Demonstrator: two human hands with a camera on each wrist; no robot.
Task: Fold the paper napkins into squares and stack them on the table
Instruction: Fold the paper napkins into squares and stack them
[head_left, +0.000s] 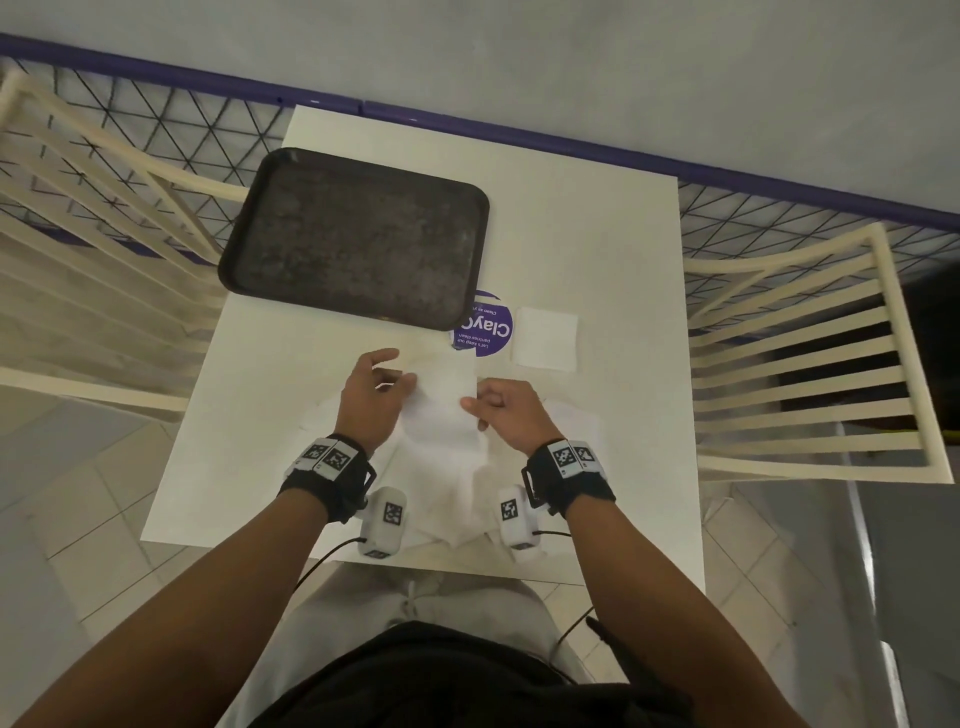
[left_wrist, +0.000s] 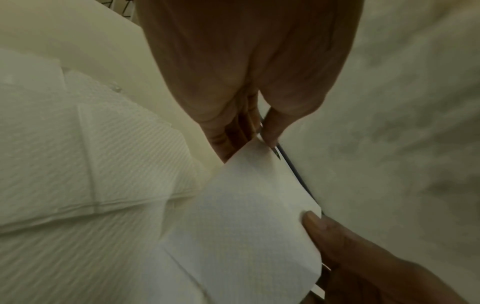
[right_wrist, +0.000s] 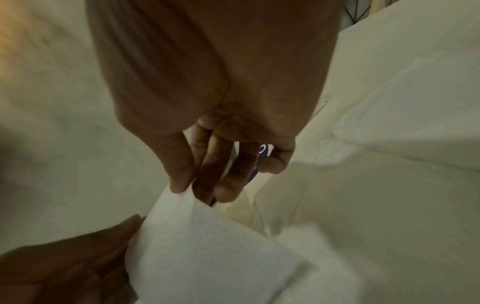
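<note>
A white paper napkin (head_left: 441, 402) is held up between both hands over the near middle of the white table (head_left: 597, 234). My left hand (head_left: 376, 387) pinches its left edge; the thumb and fingers meet on the napkin (left_wrist: 241, 205) in the left wrist view. My right hand (head_left: 498, 405) pinches its right edge, fingers curled, and the napkin (right_wrist: 207, 246) hangs below them in the right wrist view. A folded square napkin (head_left: 545, 338) lies flat to the right. Several unfolded napkins (head_left: 452, 488) lie spread under my wrists.
A dark empty tray (head_left: 358, 234) sits at the far left of the table, over part of a round purple sticker (head_left: 491, 332). Cream slatted chairs stand at the left (head_left: 104, 234) and right (head_left: 810, 374). A mesh railing (head_left: 171, 124) runs behind.
</note>
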